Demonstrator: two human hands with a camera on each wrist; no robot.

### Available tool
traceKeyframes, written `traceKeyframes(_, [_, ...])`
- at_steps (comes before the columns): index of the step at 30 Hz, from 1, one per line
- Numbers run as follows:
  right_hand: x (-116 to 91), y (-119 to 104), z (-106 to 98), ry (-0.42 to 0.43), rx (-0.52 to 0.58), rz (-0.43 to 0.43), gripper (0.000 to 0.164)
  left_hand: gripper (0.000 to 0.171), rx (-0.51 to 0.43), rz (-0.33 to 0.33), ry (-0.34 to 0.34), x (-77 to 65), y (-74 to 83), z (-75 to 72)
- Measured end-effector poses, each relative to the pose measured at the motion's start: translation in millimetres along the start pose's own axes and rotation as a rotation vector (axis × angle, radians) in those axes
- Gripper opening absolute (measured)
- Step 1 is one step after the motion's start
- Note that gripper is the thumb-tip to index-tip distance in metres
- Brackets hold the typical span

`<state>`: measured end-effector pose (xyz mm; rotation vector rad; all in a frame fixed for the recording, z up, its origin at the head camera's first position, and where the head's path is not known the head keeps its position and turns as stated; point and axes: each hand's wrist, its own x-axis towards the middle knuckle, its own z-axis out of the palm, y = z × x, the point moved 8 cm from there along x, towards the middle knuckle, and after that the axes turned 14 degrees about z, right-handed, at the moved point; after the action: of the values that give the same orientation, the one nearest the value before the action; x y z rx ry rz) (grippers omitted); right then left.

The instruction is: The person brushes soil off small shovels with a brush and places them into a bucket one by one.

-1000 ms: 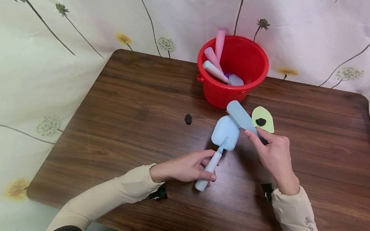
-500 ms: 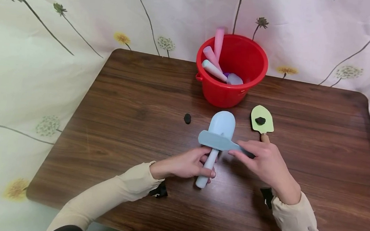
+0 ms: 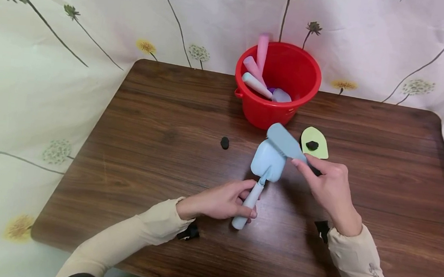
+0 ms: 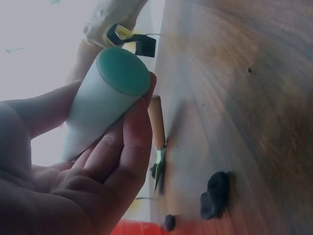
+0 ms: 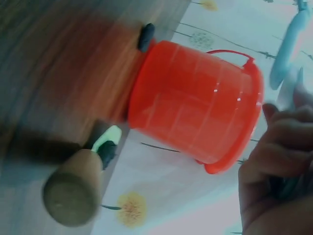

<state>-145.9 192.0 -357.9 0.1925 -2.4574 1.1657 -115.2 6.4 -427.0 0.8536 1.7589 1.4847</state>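
My left hand [image 3: 221, 200] grips the pale handle of a light blue toy shovel [image 3: 264, 161], held above the table, its blade pointing away from me. The handle's teal end cap [image 4: 124, 72] shows in the left wrist view. My right hand [image 3: 330, 189] pinches the handle of a blue brush [image 3: 284, 139], whose bristles face down at the far right edge of the shovel blade. Just beyond lies a green shovel [image 3: 321, 150] with a black lump [image 3: 312, 145] on its blade; the right hand mostly hides its wooden handle [image 5: 73, 191] in the head view.
A red bucket [image 3: 266, 113] stands behind the shovel with pink and white handles [image 3: 262, 51] sticking out of it. Another black lump [image 3: 225, 143] lies on the brown table [image 3: 147, 150]. The left wrist view shows a bigger black lump [image 4: 215, 196] on the tabletop.
The brush moved from the blade's far edge down across to near the handle, then back up to the far right edge. The shovel blade tilted along with it. Both grips stayed the same.
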Motion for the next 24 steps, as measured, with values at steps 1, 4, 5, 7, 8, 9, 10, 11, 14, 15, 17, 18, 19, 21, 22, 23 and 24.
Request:
traceKeyframes(1, [0, 2, -1, 0.02, -0.011, 0.021, 0.028, 0.032, -0.007, -0.005, -0.005, -0.3, -0.9, 0.9])
traceKeyframes(4, [0, 7, -1, 0.041, -0.037, 0.078, 0.025, 0.032, -0.049, -0.001, -0.013, 0.3, -3.4, 2.8])
traceKeyframes(5, [0, 8, 0, 0.033, -0.046, 0.092, 0.025, 0.032, -0.069, 0.001, -0.011, 1.0, -4.0, 2.9])
traceKeyframes(7, [-2, 7, 3, 0.012, -0.061, 0.093, 0.023, 0.032, -0.127, 0.005, -0.008, 2.8, -4.9, 3.3])
traceKeyframes(8, [-4, 6, 4, -0.01, -0.057, 0.084, 0.022, 0.032, -0.162, 0.005, -0.004, 3.7, -5.3, 3.3])
traceKeyframes(9, [-5, 4, 7, -0.039, -0.05, 0.071, 0.022, 0.032, -0.195, 0.004, 0.0, 4.5, -6.0, 3.1])
traceKeyframes(10, [-7, 2, 9, -0.068, -0.041, 0.046, 0.021, 0.032, -0.229, -0.002, 0.004, 5.2, -6.6, 2.9])
traceKeyframes(11, [-9, 0, 11, -0.103, -0.025, 0.016, 0.021, 0.033, -0.265, -0.011, 0.009, 5.7, -7.3, 2.7])
traceKeyframes(14, [-15, -7, 19, -0.211, 0.011, -0.073, 0.021, 0.033, -0.329, -0.041, 0.022, 6.2, -9.9, 1.6])
traceKeyframes(15, [-16, -8, 20, -0.237, 0.014, -0.096, 0.022, 0.032, -0.34, -0.05, 0.023, 6.0, -10.5, 1.2])
traceKeyframes(17, [-17, -8, 22, -0.278, 0.021, -0.116, 0.023, 0.032, -0.351, -0.061, 0.027, 5.7, -11.5, 0.7])
traceKeyframes(18, [-17, -8, 22, -0.292, 0.027, -0.117, 0.024, 0.032, -0.345, -0.064, 0.025, 5.6, -11.5, 0.3])
traceKeyframes(19, [-17, -7, 22, -0.301, 0.033, -0.116, 0.024, 0.032, -0.341, -0.065, 0.022, 5.3, -11.2, 0.0])
traceKeyframes(21, [-16, -4, 20, -0.306, 0.054, -0.117, 0.026, 0.031, -0.332, -0.063, 0.015, 4.8, -10.5, -0.1])
traceKeyframes(22, [-15, -2, 19, -0.306, 0.069, -0.116, 0.027, 0.031, -0.326, -0.061, 0.011, 4.6, -10.2, -0.1])
traceKeyframes(23, [-14, 0, 17, -0.302, 0.087, -0.116, 0.028, 0.031, -0.316, -0.061, 0.004, 4.2, -9.6, 0.0])
traceKeyframes(24, [-13, 1, 16, -0.296, 0.106, -0.114, 0.029, 0.031, -0.311, -0.061, -0.002, 3.7, -9.2, 0.2])
